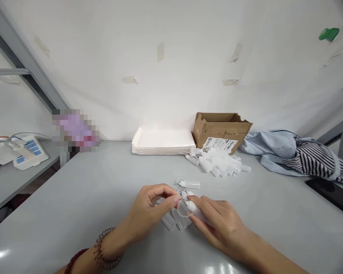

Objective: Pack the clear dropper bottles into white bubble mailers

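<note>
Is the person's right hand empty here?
No, the right hand grips a small translucent bottle, whose white top faces the left hand.

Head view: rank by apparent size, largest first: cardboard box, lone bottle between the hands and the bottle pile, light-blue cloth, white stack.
1. Light-blue cloth, striped part aside
2. Cardboard box and white stack: too alike to rank; box taller, stack slightly wider
3. Lone bottle, clearly smallest

Gray tabletop [85, 186] leaves a wide lane at centre left of frame; white stack [164, 140], cardboard box [217, 131] and heaped plastic bottles [220, 161] obstruct from centre to right.
</note>
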`<state>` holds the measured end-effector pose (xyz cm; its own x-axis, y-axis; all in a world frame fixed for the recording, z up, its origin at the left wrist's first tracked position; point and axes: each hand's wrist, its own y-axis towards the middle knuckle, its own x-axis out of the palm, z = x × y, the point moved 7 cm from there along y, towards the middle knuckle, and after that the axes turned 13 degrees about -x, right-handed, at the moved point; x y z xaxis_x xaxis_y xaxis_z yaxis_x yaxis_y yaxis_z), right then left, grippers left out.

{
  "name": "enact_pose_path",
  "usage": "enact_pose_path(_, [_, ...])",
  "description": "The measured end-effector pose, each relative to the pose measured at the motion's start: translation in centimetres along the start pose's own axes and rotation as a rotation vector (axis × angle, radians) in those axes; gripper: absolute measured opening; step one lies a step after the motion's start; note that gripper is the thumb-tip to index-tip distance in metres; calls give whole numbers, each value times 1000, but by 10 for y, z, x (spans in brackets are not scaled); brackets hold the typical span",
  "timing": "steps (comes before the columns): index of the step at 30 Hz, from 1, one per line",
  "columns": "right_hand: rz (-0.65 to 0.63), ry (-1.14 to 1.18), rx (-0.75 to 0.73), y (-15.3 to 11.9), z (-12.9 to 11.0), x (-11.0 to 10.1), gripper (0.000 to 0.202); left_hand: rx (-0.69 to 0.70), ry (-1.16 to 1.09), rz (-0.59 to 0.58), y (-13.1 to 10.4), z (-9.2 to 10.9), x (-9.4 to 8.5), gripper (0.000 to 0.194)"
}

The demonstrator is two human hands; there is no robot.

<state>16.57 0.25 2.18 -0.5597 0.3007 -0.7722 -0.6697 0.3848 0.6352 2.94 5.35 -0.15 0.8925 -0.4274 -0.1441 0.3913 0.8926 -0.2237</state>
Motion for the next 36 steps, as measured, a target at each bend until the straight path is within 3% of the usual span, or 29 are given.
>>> enact_pose_path(5, [-62, 102, 53, -2, 5, 6, 17, -8, -38, -30, -1, 2, 1, 19])
enact_pose_path(14, [-75, 215, 88, -1, 1, 7, 17, -53, -288, -281, 5, 0, 8, 17])
enact_pose_path(25, [-119, 197, 91, -1, 1, 6, 15, -72, -317, -298, 3, 0, 8, 17])
enact_pose_path(36, [-160, 153, 133, -2, 4, 10, 13, -180, -272, -266, 6, -7, 2, 13])
